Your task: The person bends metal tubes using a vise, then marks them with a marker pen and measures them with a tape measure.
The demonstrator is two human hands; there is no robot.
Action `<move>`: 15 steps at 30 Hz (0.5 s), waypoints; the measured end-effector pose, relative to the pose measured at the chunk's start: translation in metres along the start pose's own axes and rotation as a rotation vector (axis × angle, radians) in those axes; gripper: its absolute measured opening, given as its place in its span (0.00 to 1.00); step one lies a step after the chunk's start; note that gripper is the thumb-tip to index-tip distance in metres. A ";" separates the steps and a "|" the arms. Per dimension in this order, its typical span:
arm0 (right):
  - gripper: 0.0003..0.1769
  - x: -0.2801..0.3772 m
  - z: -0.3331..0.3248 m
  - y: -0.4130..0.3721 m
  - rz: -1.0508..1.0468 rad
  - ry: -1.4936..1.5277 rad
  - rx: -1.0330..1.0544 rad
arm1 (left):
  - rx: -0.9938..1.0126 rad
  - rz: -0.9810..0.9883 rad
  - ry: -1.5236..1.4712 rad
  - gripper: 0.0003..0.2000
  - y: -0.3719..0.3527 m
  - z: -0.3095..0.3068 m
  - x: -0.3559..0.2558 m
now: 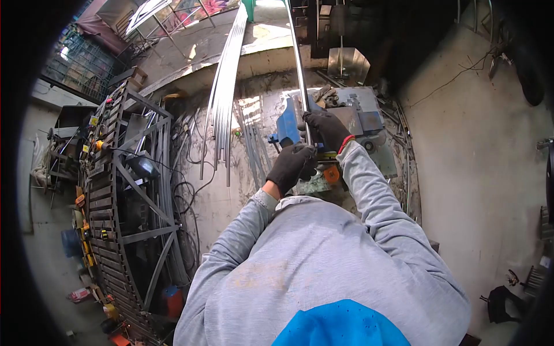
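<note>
A long shiny metal tube [297,52] runs from the top of the view down to the blue vise [287,124] in front of me. My right hand [328,130], in a dark glove with a red cuff edge, is closed around the tube close to its near end. Lower and to the left, my left hand [291,165], also gloved, has its fingers curled at the tube's near end; the fingers partly hide that end. Just beyond my hands, an orange round part [331,174] shows near the vise.
Several long metal tubes [226,98] jut toward me on the left. A slatted metal rack [104,213] with tools and cables stands at far left. A crumpled glove [326,96] lies on the workbench [388,151] behind the vise. A pale wall [467,144] is at right.
</note>
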State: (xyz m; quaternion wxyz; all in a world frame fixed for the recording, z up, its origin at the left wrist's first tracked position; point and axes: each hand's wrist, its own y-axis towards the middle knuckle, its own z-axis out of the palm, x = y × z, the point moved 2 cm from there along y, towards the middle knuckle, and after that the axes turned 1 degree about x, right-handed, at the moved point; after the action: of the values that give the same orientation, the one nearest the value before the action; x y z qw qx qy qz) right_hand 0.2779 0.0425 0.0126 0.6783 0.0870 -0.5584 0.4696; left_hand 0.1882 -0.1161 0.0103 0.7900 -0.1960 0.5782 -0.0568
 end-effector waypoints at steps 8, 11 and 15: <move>0.17 -0.047 -0.013 -0.011 0.041 0.009 -0.043 | -0.045 -0.197 0.063 0.13 -0.013 0.014 0.013; 0.13 -0.035 -0.017 -0.023 0.050 -0.062 -0.026 | 0.033 -0.184 0.061 0.14 -0.019 0.009 0.021; 0.11 -0.027 -0.014 -0.031 0.037 0.045 -0.043 | 0.036 -0.218 0.046 0.17 -0.021 -0.002 0.035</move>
State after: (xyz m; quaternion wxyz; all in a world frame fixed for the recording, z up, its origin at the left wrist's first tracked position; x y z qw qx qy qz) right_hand 0.3117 0.0205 -0.0026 0.6837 0.0515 -0.5546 0.4715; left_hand 0.2005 -0.1472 -0.0133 0.7691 -0.2423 0.5702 -0.1570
